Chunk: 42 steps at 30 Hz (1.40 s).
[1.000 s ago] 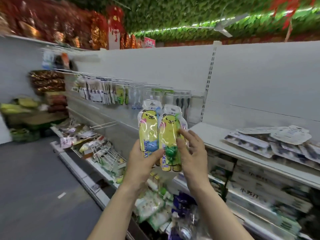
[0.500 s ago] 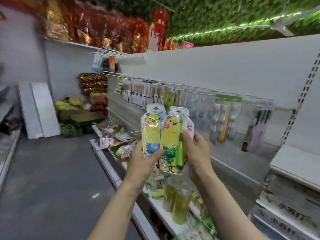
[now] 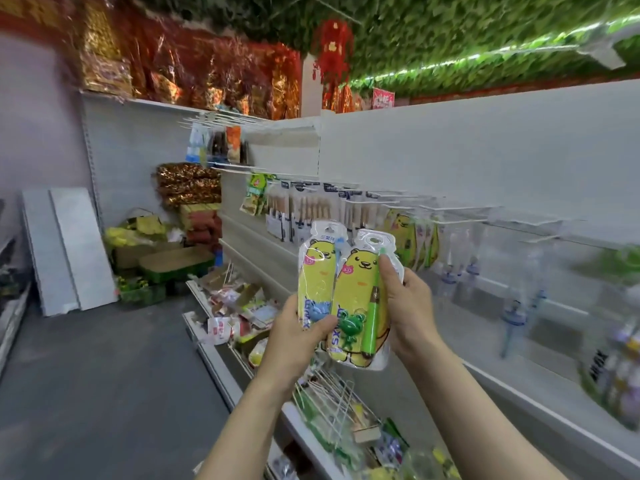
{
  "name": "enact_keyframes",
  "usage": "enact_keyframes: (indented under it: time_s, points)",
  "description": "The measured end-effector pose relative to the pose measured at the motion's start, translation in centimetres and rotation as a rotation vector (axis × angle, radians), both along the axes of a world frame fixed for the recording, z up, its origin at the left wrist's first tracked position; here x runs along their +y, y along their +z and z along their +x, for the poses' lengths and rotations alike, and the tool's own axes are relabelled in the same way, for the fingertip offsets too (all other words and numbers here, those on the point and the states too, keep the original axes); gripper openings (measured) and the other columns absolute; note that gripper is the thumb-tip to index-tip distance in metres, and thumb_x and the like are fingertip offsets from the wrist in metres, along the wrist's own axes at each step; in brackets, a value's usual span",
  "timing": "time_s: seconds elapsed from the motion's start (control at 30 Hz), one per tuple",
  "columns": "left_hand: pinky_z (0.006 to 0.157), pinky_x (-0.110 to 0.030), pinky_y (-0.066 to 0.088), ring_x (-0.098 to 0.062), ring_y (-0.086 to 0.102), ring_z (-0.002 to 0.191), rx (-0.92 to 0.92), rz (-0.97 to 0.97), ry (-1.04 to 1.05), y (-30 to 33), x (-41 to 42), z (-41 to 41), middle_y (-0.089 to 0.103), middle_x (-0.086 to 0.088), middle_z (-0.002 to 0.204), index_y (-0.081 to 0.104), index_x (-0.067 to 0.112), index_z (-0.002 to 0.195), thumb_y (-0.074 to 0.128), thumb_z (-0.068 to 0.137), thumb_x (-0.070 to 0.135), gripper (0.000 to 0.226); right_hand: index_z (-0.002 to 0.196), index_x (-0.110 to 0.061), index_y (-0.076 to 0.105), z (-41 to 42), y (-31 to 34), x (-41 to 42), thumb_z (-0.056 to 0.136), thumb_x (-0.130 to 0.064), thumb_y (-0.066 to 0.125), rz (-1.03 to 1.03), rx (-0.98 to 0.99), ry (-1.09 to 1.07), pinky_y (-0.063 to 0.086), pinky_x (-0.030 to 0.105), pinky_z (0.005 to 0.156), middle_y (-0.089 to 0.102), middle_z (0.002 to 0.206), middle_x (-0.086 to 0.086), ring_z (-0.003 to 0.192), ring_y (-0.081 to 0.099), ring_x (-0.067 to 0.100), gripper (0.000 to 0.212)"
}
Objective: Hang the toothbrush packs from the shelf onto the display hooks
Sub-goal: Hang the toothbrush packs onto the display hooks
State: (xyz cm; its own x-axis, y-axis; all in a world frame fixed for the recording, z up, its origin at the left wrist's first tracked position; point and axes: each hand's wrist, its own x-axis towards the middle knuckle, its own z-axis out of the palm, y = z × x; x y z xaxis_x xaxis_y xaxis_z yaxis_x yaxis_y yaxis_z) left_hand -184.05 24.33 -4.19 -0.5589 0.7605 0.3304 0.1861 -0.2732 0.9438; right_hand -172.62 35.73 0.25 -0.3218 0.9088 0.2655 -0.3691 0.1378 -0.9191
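**Two bear packs held up before the hooks**

Here, in the head view, both hands hold toothbrush packs upright in front of the white display wall. The left hand (image 3: 294, 337) grips the blue toothbrush pack (image 3: 317, 271) by its lower edge, thumb curled across the front. The right hand (image 3: 408, 306) holds the green toothbrush pack (image 3: 360, 299) along its right edge, fingers behind and the thumb pressed on the front beside the green brush. The two packs touch side by side, the green one overlapping the blue one's right edge.

Just behind them, display hooks (image 3: 450, 216) stick out from the wall; matching yellow hung packs (image 3: 412, 240) dangle near the held pair, with clear packs further right, blurred. Below, the lower shelf (image 3: 221, 368) carries jumbled goods along its front edge.
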Motion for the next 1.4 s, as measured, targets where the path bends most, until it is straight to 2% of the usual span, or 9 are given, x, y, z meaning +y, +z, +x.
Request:
enact_keyframes:
  time_s: [0.1,0.27,0.43,0.57,0.7,0.8,1.1,1.27,1.4]
  points:
    - [0.076,-0.015,0.052,-0.003,0.070,0.096,-0.035,0.033,-0.044,-0.2,2.2,-5.1,0.075,0.013,0.103,0.063,0.027,0.113,0.064,0.095,0.021,0.019,0.106,0.000,0.069,-5.3,-0.5,1.7,0.096,-0.034,0.065,-0.024,-0.017,-0.043,0.057,0.059,0.088,0.076,0.100,0.019,0.097,0.072,0.040,0.036]
    - [0.098,-0.041,0.052,-0.011,0.068,0.106,-0.078,-0.028,-0.202,-1.9,6.2,-13.9,0.073,0.008,0.112,0.062,0.025,0.120,0.056,0.099,0.031,0.023,0.110,0.004,0.067,-10.6,-1.0,3.5,0.097,-0.026,0.064,-0.095,0.030,-0.213,0.063,0.044,0.073,0.075,0.100,0.021,0.085,0.075,0.031,0.033]
    - [0.097,-0.049,0.052,-0.017,0.069,0.103,-0.103,-0.051,-0.340,-1.9,9.9,-19.6,0.074,0.005,0.107,0.064,0.025,0.114,0.064,0.094,0.030,0.021,0.111,-0.002,0.068,-12.4,-0.5,4.4,0.096,-0.026,0.065,-0.107,0.023,-0.403,0.062,0.037,0.065,0.077,0.098,0.016,0.085,0.076,0.028,0.028]
    - [0.085,-0.036,0.056,-0.019,0.071,0.094,-0.139,-0.040,-0.478,-1.3,12.2,-19.7,0.076,0.002,0.097,0.065,0.023,0.106,0.069,0.090,0.018,0.017,0.107,-0.006,0.071,-12.0,1.0,5.7,0.091,-0.027,0.072,-0.059,-0.034,-0.543,0.061,0.038,0.074,0.078,0.096,0.011,0.085,0.076,0.025,0.027]
    - [0.085,-0.041,0.057,-0.022,0.072,0.092,-0.159,-0.054,-0.558,-1.4,14.3,-19.1,0.077,-0.002,0.095,0.066,0.018,0.104,0.070,0.089,0.010,0.018,0.106,-0.008,0.072,-11.6,1.9,8.1,0.090,-0.027,0.073,-0.076,-0.059,-0.612,0.061,0.045,0.084,0.078,0.096,0.011,0.089,0.075,0.028,0.025]
    - [0.077,-0.034,0.057,-0.023,0.073,0.090,-0.186,-0.044,-0.573,-1.3,15.8,-19.0,0.077,-0.002,0.093,0.066,0.016,0.104,0.071,0.087,0.007,0.019,0.105,-0.010,0.073,-11.5,2.4,10.4,0.088,-0.032,0.075,-0.072,-0.095,-0.629,0.058,0.053,0.089,0.078,0.097,0.011,0.093,0.075,0.031,0.027]
    - [0.079,-0.034,0.056,-0.021,0.073,0.090,-0.137,-0.009,-0.583,-0.7,20.8,-19.2,0.077,-0.001,0.094,0.066,0.015,0.106,0.072,0.086,0.007,0.022,0.106,-0.008,0.072,-10.8,2.1,15.8,0.091,-0.035,0.071,-0.038,-0.103,-0.615,0.061,0.047,0.084,0.078,0.095,0.010,0.088,0.076,0.027,0.031]
    - [0.068,-0.023,0.056,-0.017,0.074,0.086,-0.124,0.000,-0.591,-1.7,22.6,-18.7,0.077,0.001,0.091,0.066,0.015,0.104,0.072,0.086,0.006,0.021,0.106,-0.007,0.071,-10.0,1.7,18.7,0.090,-0.039,0.071,-0.032,-0.122,-0.667,0.062,0.038,0.075,0.078,0.090,0.007,0.083,0.076,0.023,0.035]
    - [0.080,-0.036,0.059,-0.025,0.073,0.092,-0.133,0.003,-0.598,-2.0,23.9,-19.1,0.077,-0.004,0.096,0.066,0.012,0.105,0.072,0.086,0.004,0.022,0.114,-0.007,0.067,-9.7,1.4,20.0,0.089,-0.040,0.073,-0.068,-0.117,-0.696,0.058,0.029,0.067,0.076,0.100,0.007,0.087,0.074,0.019,0.042]
